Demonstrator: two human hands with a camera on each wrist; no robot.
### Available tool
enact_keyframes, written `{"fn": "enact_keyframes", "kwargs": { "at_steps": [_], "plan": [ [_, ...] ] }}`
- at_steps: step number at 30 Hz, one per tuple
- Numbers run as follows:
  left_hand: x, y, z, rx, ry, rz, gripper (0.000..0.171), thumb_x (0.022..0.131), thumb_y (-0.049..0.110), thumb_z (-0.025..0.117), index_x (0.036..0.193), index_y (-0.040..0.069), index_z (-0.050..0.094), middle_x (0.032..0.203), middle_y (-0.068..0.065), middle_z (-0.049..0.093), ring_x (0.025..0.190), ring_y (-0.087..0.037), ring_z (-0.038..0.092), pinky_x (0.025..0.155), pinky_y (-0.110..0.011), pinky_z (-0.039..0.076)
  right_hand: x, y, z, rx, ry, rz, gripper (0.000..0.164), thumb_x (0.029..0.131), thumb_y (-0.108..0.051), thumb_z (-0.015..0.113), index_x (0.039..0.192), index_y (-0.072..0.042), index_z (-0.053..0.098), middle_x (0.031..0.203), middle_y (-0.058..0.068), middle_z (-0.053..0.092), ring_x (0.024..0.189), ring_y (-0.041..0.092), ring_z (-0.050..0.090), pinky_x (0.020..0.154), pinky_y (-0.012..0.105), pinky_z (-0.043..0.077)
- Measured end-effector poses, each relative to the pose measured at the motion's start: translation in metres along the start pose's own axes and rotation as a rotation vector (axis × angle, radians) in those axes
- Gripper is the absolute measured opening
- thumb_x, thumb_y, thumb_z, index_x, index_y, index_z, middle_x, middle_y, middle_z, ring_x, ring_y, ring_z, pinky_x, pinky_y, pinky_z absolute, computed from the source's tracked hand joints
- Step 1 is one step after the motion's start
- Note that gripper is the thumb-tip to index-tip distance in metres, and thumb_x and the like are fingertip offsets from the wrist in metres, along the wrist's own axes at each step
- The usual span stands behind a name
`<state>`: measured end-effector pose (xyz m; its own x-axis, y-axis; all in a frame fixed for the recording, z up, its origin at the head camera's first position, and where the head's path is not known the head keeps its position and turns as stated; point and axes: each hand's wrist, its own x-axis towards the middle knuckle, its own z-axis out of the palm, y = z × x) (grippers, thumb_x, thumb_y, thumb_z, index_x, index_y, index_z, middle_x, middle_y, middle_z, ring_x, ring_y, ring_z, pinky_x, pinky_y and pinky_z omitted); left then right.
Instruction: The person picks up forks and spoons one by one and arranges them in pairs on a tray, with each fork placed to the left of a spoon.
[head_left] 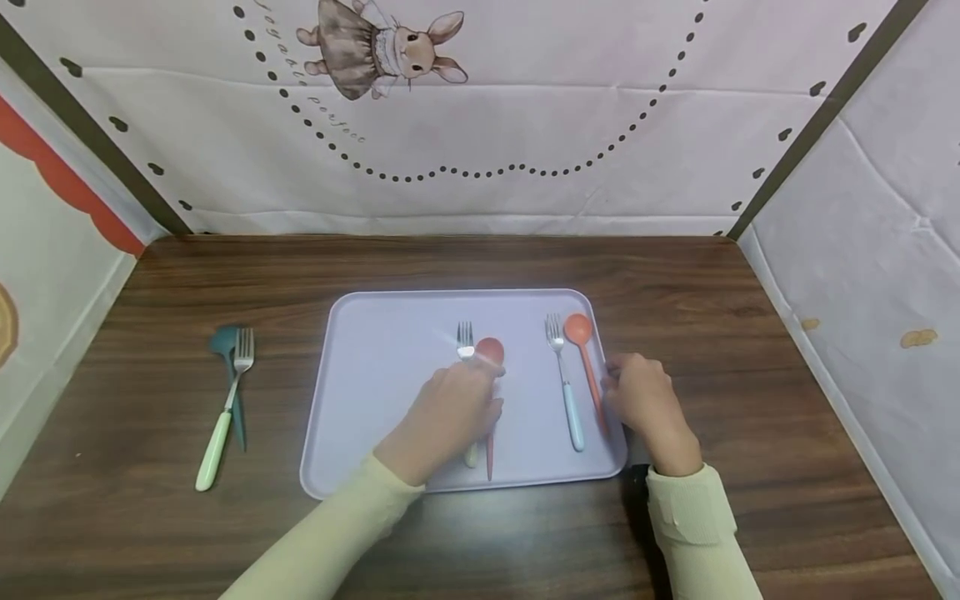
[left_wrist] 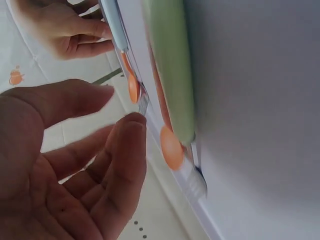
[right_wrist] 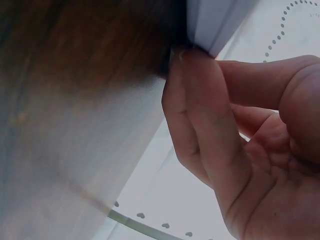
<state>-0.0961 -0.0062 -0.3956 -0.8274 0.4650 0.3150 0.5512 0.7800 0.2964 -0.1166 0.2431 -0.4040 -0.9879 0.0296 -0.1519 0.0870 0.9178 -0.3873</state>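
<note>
A pale lavender tray (head_left: 375,367) lies on the wooden table. Over its middle, my left hand (head_left: 450,408) hovers beside a green-handled fork (head_left: 465,335) and an orange spoon (head_left: 491,350), hiding parts of both. The left wrist view shows thumb and fingertips apart with nothing between them, and the fork's green handle (left_wrist: 172,65) beyond. My right hand (head_left: 647,400) pinches the tray's right rim (right_wrist: 207,25), fingers low against its outer side. Just inside that rim lie a second orange spoon (head_left: 578,330) and a blue-handled fork (head_left: 573,417).
On the table left of the tray, another green-handled fork (head_left: 216,446) lies across a dark teal spoon (head_left: 224,342). Printed white sheets (head_left: 525,125) stand upright behind the table and along both sides.
</note>
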Motion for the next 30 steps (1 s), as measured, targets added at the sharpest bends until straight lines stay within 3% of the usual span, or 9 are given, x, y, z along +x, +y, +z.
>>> {"fn": "enact_keyframes", "kwargs": {
  "at_steps": [5,9,12,15,30],
  "plan": [
    [-0.014,-0.007,-0.004,0.057,0.012,0.166,0.014,0.076,0.013,0.064,0.089,0.008,0.067,0.081,-0.005,0.061,0.066,-0.019,0.052,0.053,-0.034,0.047,0.001,0.0,-0.001,-0.014,0.007,-0.018,0.033,0.086,-0.01,0.054,0.115,0.005,0.06,0.107,0.025,0.062,0.087,0.034,0.058,0.077,0.054,0.048],
    [-0.026,-0.009,-0.005,0.116,-0.075,0.241,0.022,0.074,0.024,0.068,0.092,0.011,0.067,0.092,-0.004,0.063,0.084,-0.021,0.052,0.064,-0.038,0.047,0.001,0.001,-0.001,-0.015,0.004,-0.013,0.032,0.087,-0.01,0.054,0.115,0.005,0.06,0.106,0.025,0.062,0.083,0.032,0.058,0.074,0.052,0.049],
    [-0.032,-0.009,-0.002,0.127,-0.13,0.252,0.03,0.072,0.032,0.069,0.094,0.012,0.066,0.105,-0.005,0.062,0.1,-0.026,0.05,0.076,-0.045,0.046,0.001,0.0,-0.002,-0.012,0.001,-0.009,0.033,0.087,-0.01,0.054,0.116,0.005,0.059,0.106,0.025,0.062,0.082,0.031,0.058,0.073,0.052,0.049],
    [-0.034,-0.01,0.003,0.135,-0.138,0.261,0.037,0.07,0.037,0.071,0.095,0.01,0.066,0.111,-0.008,0.061,0.105,-0.028,0.048,0.081,-0.049,0.044,0.001,0.0,-0.002,-0.008,0.004,-0.016,0.033,0.087,-0.01,0.054,0.116,0.005,0.059,0.107,0.025,0.062,0.085,0.033,0.058,0.074,0.053,0.049],
    [-0.027,-0.003,0.006,0.222,-0.1,0.235,0.042,0.072,0.04,0.069,0.095,0.006,0.065,0.104,-0.009,0.061,0.093,-0.026,0.049,0.074,-0.046,0.043,0.002,0.001,0.0,-0.006,0.012,-0.022,0.032,0.086,-0.009,0.055,0.115,0.004,0.06,0.106,0.024,0.063,0.086,0.033,0.058,0.075,0.053,0.048]
  ]
}}
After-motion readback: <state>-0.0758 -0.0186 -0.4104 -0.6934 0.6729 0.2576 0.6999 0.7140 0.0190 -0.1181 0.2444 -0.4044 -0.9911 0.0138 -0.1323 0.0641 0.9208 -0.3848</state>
